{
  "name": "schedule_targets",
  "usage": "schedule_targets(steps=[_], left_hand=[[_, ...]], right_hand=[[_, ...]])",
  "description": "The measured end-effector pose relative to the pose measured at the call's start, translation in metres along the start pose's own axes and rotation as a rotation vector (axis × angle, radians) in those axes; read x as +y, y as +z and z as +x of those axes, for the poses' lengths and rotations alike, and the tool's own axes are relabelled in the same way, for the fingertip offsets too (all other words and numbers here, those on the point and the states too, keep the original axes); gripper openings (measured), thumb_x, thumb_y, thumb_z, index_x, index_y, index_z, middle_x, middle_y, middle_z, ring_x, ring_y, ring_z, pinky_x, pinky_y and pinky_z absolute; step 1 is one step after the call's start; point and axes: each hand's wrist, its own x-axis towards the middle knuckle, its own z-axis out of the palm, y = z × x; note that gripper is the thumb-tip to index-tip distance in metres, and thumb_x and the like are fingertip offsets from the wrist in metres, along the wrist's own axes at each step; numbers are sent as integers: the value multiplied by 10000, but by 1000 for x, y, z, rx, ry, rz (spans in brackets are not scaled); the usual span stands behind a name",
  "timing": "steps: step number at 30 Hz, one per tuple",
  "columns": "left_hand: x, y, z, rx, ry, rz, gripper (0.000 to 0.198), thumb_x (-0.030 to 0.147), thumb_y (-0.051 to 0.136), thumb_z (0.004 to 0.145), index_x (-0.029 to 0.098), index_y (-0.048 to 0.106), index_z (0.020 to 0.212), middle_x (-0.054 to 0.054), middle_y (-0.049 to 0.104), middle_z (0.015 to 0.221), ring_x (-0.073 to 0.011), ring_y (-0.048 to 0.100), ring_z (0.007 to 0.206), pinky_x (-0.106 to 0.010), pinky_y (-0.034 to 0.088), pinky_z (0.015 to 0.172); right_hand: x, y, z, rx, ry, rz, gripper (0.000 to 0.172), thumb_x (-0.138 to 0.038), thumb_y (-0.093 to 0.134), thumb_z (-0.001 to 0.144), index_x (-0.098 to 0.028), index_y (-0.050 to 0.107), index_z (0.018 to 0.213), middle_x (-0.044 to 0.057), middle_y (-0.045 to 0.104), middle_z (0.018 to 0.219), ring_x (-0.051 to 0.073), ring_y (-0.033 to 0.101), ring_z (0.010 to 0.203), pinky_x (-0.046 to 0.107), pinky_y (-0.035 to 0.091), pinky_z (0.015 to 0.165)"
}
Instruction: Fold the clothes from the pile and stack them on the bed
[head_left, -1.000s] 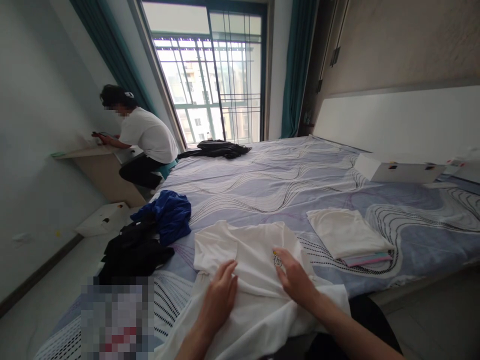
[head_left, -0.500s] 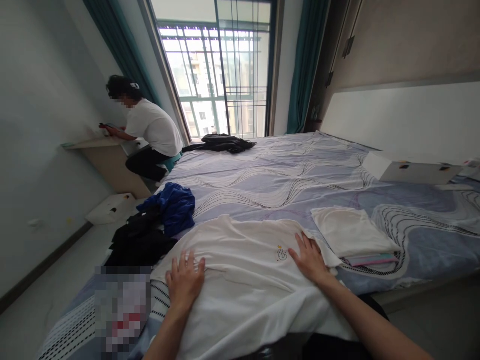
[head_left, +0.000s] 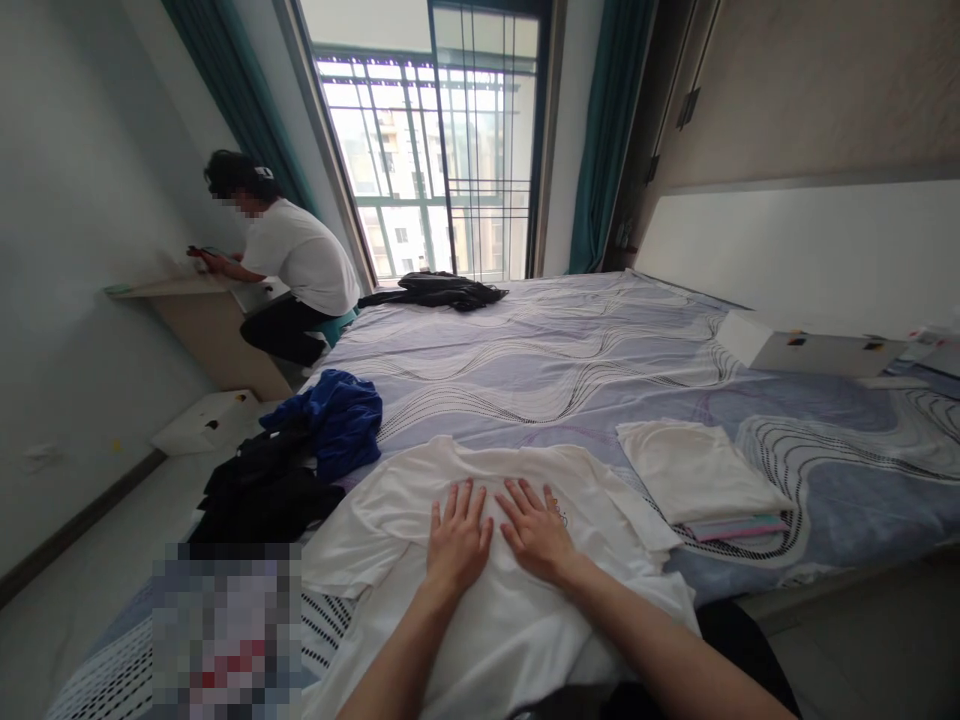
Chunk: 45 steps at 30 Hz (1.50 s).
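Note:
A white T-shirt (head_left: 390, 500) with a small chest print lies spread on the near edge of the bed (head_left: 562, 360). My left hand (head_left: 457, 540) and my right hand (head_left: 536, 530) rest flat side by side on the middle of its chest, fingers stretched out and slightly apart. Neither hand holds anything. The shirt's lower part hangs over the bed's edge toward me.
A folded white garment (head_left: 694, 470) lies on a folded pink and teal one at the right. A blue garment (head_left: 337, 420) and black clothes (head_left: 262, 490) are heaped at the left edge. A dark garment (head_left: 435, 290) lies far back. Another person (head_left: 292, 270) sits at a wall shelf.
Both hands have come from the shirt's outer sides in to its middle, where they now lie next to each other. The shirt's sides look more rumpled.

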Motion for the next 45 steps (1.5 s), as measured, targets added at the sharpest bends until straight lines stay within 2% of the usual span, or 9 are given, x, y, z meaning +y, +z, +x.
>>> schedule_targets(steps=[6, 12, 15, 20, 23, 28, 33, 37, 45], left_hand=[[-49, -6, 36, -71, -225, 22, 563, 444, 338, 977, 328, 359, 1528, -38, 247, 1651, -314, 192, 1520, -639, 179, 1183], [-100, -15, 76, 27, -352, -22, 482, 375, 272, 998, 283, 633, 1304, -46, 476, 1536, -311, 360, 1441, -548, 326, 1137], [-125, -22, 84, 119, -410, 16, 506, 346, 315, 978, 125, 582, 1346, -172, 516, 1471, -320, 446, 1364, -457, 384, 1089], [-156, -27, 89, 36, -421, 21, 524, 451, 358, 952, 132, 608, 1284, -183, 715, 1123, -351, 636, 1078, -463, 465, 918], [-169, -39, 109, 7, -261, -113, 386, 401, 344, 963, 231, 675, 1066, -90, 747, 1077, -259, 673, 1030, -347, 476, 904], [-179, -52, 169, 325, -266, -97, 404, 474, 296, 992, 232, 590, 1129, -84, 712, 1182, -238, 669, 1051, -316, 481, 860], [-187, -17, 207, 43, -423, 24, 411, 426, 231, 1008, 212, 549, 1157, -128, 746, 998, -292, 711, 849, -372, 484, 706], [-199, 3, 223, -8, -401, 75, 442, 443, 188, 1006, 223, 543, 1153, -135, 742, 942, -309, 714, 820, -396, 489, 702], [-226, 10, 296, -41, -403, 98, 480, 463, 170, 994, 222, 526, 1206, -164, 728, 1002, -336, 703, 897, -424, 488, 747]], right_hand=[[66, -26, 22, 14, 210, -82, 548, -394, 299, 1020, -343, 271, 1564, -16, 134, 1669, 240, 91, 1533, 590, -1, 1192], [109, -53, 46, 222, 504, -50, 550, -381, 307, 1022, -150, 380, 1516, 149, 413, 1555, 266, 365, 1420, 501, 199, 1169], [117, -70, 61, 129, 445, -13, 601, -435, 533, 925, -151, 475, 1451, 167, 555, 1431, 311, 485, 1309, 499, 276, 1117], [125, -86, 76, -43, 238, 76, 194, -253, 673, 763, -241, 751, 940, 30, 765, 984, 214, 671, 949, 275, 452, 823], [138, -105, 92, -2, 189, 100, 126, -214, 669, 764, -238, 726, 874, 12, 758, 907, 199, 673, 881, 251, 438, 759], [166, -142, 147, 224, 257, 52, 143, -292, 560, 904, -223, 661, 977, 35, 732, 983, 193, 655, 936, 249, 413, 771], [174, -102, 190, 232, 403, -35, 125, -311, 587, 920, -208, 638, 968, 83, 726, 1041, 223, 671, 929, 264, 392, 698], [182, -59, 205, 199, 494, -114, 305, -427, 424, 1018, -201, 586, 1143, 126, 736, 975, 262, 692, 905, 307, 408, 727], [216, -60, 273, 181, 521, -246, 409, -478, 318, 1041, -193, 519, 1254, 139, 738, 979, 290, 696, 958, 349, 451, 788]])
